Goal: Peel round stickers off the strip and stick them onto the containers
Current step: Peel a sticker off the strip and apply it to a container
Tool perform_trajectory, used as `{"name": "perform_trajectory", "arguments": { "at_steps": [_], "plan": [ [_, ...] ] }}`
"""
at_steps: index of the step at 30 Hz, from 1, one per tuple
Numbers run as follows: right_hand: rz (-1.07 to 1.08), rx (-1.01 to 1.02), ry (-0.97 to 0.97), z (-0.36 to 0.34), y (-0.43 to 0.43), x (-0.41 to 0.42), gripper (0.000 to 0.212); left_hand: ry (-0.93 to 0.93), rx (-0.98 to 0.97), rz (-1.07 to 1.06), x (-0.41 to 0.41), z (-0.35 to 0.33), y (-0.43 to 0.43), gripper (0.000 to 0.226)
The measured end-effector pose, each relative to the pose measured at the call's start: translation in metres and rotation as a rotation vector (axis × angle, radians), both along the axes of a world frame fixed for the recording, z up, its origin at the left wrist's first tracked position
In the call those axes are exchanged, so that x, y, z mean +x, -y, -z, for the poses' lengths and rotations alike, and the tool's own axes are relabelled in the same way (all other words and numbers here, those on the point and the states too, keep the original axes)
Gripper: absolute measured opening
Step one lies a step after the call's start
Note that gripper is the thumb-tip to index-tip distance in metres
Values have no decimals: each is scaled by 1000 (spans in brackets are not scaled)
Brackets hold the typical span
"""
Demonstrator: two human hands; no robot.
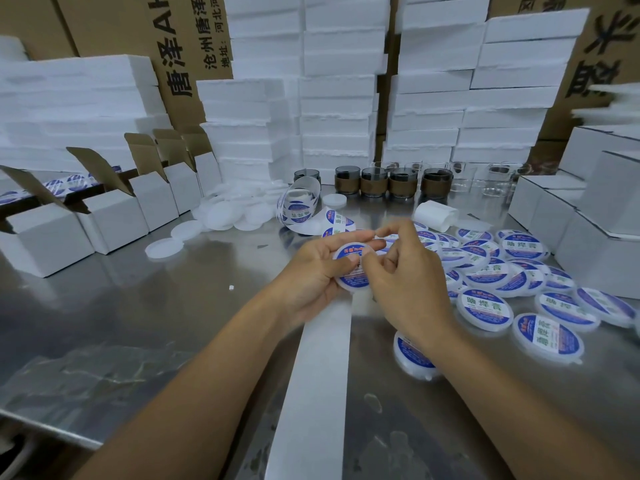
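My left hand (311, 271) grips container (349, 288), fingers curled round. My right hand (405, 271) pinches sticker (346, 252) down on it. Big pile (485, 271) done at right. Many plain containers (221, 216), strip (299, 206) left to do.

We see bright, cool, even light, soft glare on the table (138, 306), motion blur at the right edge, and wide-angle bending toward the corners.

Glossy steel table (138, 306); matt paper strip (322, 358).
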State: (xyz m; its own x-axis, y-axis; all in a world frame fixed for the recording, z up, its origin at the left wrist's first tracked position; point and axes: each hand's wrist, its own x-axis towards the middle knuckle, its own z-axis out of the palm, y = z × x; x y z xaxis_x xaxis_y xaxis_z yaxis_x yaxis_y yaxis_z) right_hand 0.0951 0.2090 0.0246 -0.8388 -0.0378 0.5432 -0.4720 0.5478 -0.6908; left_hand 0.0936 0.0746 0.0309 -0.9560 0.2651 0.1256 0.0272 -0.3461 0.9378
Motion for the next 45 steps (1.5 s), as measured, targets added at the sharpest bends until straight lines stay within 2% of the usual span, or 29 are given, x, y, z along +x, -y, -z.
{"name": "perform_trajectory", "arguments": {
  "at_steps": [3,12,15,24,28,35,39,45],
  "plan": [
    [9,0,9,0,-1,-1,13,-10,4,3,-1,1,0,31],
    [-55,-287,256,-5,1,-3,21,-49,119,-58,-5,2,1,24],
    [-118,-262,294,-5,1,-2,22,-55,165,-45,-7,1,2,24],
    [-214,-203,240,-4,5,2,21,-77,164,-79,-4,0,6,21],
    [-273,-205,220,-4,3,3,5,-84,178,-84,-5,0,5,22],
    [-264,-180,206,-3,4,2,12,-58,171,-80,-6,0,6,27],
    [-214,-254,203,-4,3,0,8,-38,105,-141,-6,1,4,25],
    [-130,-375,200,-6,1,-1,8,-26,-75,-244,-7,4,4,35]
  ]
}}
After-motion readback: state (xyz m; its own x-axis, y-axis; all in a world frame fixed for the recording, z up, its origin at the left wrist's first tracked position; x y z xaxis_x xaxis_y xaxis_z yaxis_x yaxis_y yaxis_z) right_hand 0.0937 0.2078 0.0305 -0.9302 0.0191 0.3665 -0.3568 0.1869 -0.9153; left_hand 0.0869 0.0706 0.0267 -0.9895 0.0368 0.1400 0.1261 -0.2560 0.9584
